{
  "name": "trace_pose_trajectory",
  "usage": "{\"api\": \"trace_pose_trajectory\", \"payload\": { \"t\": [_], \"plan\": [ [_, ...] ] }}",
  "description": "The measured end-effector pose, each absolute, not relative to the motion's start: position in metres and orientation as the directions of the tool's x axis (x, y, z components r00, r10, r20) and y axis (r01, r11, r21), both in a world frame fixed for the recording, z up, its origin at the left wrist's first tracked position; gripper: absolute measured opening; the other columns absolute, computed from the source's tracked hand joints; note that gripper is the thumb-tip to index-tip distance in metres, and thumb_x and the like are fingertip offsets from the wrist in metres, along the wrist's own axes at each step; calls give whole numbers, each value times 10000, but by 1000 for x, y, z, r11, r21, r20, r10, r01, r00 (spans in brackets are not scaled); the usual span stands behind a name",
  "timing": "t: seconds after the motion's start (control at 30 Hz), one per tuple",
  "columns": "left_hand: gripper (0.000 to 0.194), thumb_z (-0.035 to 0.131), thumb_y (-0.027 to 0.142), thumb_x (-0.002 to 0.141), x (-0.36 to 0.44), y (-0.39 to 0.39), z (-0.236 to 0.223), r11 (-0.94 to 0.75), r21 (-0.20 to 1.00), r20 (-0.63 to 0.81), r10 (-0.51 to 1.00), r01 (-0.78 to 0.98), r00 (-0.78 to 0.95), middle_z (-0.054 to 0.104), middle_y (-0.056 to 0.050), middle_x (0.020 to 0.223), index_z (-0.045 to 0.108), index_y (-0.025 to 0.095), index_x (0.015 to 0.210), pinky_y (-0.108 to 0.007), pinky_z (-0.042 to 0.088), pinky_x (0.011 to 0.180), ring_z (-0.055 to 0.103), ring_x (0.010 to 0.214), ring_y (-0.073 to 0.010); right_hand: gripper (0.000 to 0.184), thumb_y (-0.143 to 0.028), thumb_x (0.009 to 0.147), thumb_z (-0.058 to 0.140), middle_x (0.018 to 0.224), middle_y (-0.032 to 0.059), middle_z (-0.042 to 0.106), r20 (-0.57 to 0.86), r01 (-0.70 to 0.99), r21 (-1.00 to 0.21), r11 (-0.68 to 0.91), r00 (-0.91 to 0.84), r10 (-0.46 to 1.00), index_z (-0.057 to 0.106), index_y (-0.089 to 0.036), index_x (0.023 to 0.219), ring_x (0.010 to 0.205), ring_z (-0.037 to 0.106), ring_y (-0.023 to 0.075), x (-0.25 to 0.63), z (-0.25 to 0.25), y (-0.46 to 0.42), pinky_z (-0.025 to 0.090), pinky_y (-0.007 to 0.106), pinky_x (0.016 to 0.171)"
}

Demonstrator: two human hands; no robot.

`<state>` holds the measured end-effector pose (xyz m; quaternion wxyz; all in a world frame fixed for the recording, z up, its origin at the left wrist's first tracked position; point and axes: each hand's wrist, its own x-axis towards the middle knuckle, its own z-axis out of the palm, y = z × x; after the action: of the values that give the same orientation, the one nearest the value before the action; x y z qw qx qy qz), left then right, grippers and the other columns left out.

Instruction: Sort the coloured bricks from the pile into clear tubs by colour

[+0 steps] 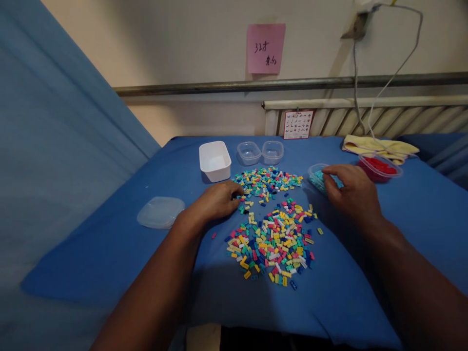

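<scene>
At the left edge of the far pile of small toy bricks (272, 179), my left hand (219, 199) rests low with its fingers curled towards the thumb. Whatever lies between those fingertips is too small to make out. My right hand (353, 191) hovers over a clear tub of light blue bricks (317, 181), thumb and forefinger drawn close together in a pinch. Any brick in that pinch cannot be seen. Nearer to me spreads a second pile of mixed-colour bricks (278, 239), in yellow, pink, white, green and blue.
A white box (215, 161) and two clear tubs (249, 153) stand at the back. A tub of red bricks (380, 168) sits at right, before a yellow cloth (376, 145). A clear lid (161, 212) lies left. A cable (398, 68) hangs from the wall.
</scene>
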<state>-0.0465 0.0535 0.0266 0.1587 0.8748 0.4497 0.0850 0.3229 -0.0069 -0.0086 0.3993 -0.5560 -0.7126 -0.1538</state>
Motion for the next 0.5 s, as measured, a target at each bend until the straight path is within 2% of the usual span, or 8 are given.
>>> {"api": "trace_pose_trajectory", "payload": {
  "t": [0.13, 0.27, 0.4, 0.5],
  "plan": [
    [355, 612, 131, 833, -45, 50, 30, -542, 353, -17, 811, 763, 585, 756, -79, 1081, 737, 207, 1157, -318, 498, 759, 672, 874, -211, 160, -194, 991, 607, 1055, 99, 785, 746, 853, -210, 477, -176, 643, 729, -224, 1090, 998, 718, 296, 300, -6, -14, 540, 470, 930],
    [283, 612, 119, 818, -45, 52, 27, -565, 365, 9, 797, 740, 604, 734, -68, 1020, 754, 200, 1049, -315, 487, 753, 650, 836, -202, 153, -169, 999, 610, 1036, 87, 782, 739, 769, -236, 594, -255, 624, 714, -232, 1091, 979, 727, 272, 274, -5, -20, 558, 449, 917],
    [262, 589, 59, 796, -44, 55, 22, -584, 415, 49, 780, 697, 624, 703, -53, 958, 751, 202, 943, -320, 483, 775, 628, 817, -188, 170, -145, 997, 611, 1057, 85, 787, 698, 660, -321, 679, -320, 641, 707, -232, 1107, 972, 735, 258, 250, -6, -27, 574, 449, 909],
    [233, 611, 57, 792, -41, 54, 23, -546, 508, 126, 812, 666, 570, 688, -48, 949, 748, 201, 914, -324, 491, 801, 627, 842, -180, 198, -125, 994, 599, 1062, 74, 787, 650, 581, -405, 706, -360, 669, 708, -240, 1113, 979, 736, 248, 234, -8, -32, 582, 438, 896]
  ]
}}
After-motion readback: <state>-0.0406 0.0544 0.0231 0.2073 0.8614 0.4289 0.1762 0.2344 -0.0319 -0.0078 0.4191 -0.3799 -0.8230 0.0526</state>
